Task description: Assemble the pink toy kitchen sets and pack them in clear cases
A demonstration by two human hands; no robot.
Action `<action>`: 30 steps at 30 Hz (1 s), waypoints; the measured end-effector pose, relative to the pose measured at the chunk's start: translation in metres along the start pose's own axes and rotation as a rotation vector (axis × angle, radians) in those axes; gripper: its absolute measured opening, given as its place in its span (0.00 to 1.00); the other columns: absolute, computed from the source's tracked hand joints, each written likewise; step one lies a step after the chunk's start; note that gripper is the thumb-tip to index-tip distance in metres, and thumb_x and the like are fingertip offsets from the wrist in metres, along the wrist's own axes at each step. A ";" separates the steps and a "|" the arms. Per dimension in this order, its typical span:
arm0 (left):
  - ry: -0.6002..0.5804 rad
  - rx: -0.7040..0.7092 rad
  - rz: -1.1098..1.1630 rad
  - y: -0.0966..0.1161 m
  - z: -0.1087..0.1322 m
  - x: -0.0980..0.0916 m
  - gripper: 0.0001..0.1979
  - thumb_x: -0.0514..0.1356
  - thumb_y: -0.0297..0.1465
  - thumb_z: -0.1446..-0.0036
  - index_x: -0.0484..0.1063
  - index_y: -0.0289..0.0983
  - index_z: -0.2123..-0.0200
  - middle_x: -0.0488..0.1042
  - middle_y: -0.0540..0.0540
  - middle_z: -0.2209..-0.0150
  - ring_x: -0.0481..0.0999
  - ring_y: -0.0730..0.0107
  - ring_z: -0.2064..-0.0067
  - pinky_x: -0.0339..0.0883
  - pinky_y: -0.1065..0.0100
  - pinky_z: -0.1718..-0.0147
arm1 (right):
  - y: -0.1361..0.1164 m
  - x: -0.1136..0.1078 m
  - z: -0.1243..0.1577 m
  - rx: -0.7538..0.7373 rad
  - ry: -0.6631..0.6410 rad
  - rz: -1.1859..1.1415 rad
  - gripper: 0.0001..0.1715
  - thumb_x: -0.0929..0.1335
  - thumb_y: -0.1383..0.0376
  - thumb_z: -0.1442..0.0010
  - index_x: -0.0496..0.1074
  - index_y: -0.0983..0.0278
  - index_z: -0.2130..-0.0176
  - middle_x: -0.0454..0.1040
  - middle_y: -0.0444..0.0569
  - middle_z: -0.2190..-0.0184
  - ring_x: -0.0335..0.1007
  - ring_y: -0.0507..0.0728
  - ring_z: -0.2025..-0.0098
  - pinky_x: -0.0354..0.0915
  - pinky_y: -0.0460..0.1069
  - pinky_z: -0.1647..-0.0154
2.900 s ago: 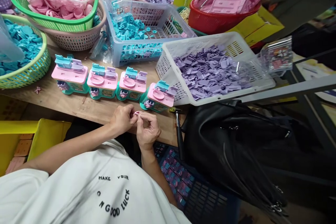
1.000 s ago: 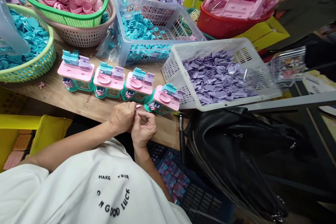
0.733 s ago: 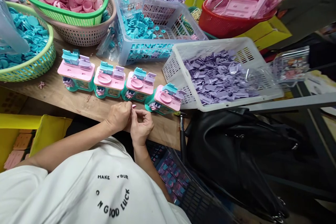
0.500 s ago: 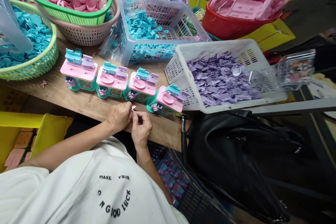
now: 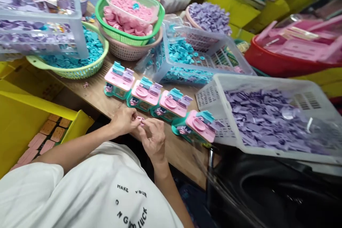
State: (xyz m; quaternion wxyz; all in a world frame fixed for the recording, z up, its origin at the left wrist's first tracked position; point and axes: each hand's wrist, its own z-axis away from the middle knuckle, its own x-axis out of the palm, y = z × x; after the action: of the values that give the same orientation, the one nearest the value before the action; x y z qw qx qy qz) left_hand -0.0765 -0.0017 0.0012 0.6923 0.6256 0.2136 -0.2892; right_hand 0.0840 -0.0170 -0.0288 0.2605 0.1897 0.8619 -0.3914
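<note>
Pinching a small pink piece (image 5: 140,120) between left hand (image 5: 123,120) and right hand (image 5: 154,136), with thumb and forefinger of each drawn close on it and the other fingers curled in. Holding it right where the fingertips meet, above the near edge of the wooden table (image 5: 187,160); too covered to tell its full shape. Just beyond both hands, facing a slanting row of four toy counters (image 5: 145,95), from ahead of the left hand round to the right of the right hand: pink on top, teal below, with a round pink basin on the three nearest the right hand. Wearing a white shirt (image 5: 101,171) below the wrists, printed in black: "MAKE YOUR" across the top, then "O", "N" and "G" down the left of a curve and "LUCK" rising on the right; unable to read the letters between, for blur and the frame's edge. Unable, too, to make out the pale mark on the black bag (image 5: 256,192) right of the right hand. Farther right, past the last counter, a white crate (image 5: 221,121) of purple pieces; beyond the left hand, a yellow-green basket (image 5: 82,73) of teal ones.
</note>
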 end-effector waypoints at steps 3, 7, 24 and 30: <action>-0.063 -0.046 0.234 -0.013 0.003 -0.056 0.08 0.60 0.29 0.47 0.73 0.32 0.77 0.74 0.48 0.78 0.70 0.73 0.75 0.60 0.73 0.76 | -0.014 0.007 -0.031 -0.286 -0.053 0.124 0.07 0.70 0.63 0.34 0.77 0.56 0.55 0.82 0.44 0.59 0.73 0.58 0.51 0.59 0.56 0.46; 0.074 0.095 0.349 -0.038 -0.008 -0.119 0.14 0.60 0.37 0.43 0.78 0.30 0.66 0.79 0.45 0.69 0.75 0.71 0.68 0.68 0.72 0.67 | -0.024 0.044 -0.093 -0.361 -0.025 0.164 0.09 0.66 0.61 0.30 0.77 0.57 0.61 0.82 0.43 0.61 0.73 0.57 0.51 0.55 0.55 0.46; 0.547 0.195 0.255 -0.097 -0.069 -0.091 0.15 0.53 0.35 0.35 0.74 0.34 0.53 0.76 0.39 0.54 0.77 0.60 0.50 0.70 0.60 0.47 | -0.034 0.095 -0.154 -0.441 -0.256 0.576 0.08 0.66 0.68 0.31 0.75 0.62 0.62 0.81 0.47 0.66 0.67 0.60 0.56 0.48 0.55 0.53; 0.513 0.224 0.402 -0.105 -0.071 -0.093 0.16 0.57 0.37 0.40 0.72 0.36 0.51 0.76 0.40 0.53 0.77 0.60 0.51 0.72 0.59 0.49 | -0.034 0.102 -0.150 -0.402 -0.240 0.472 0.06 0.66 0.68 0.31 0.74 0.61 0.57 0.82 0.45 0.58 0.67 0.59 0.53 0.48 0.56 0.49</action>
State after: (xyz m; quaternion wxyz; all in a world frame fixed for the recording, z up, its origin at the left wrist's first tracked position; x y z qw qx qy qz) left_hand -0.2107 0.0758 -0.0243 0.5862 0.7796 0.2204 -0.0018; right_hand -0.0597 0.0911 0.0136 0.4757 0.2815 0.8174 -0.1620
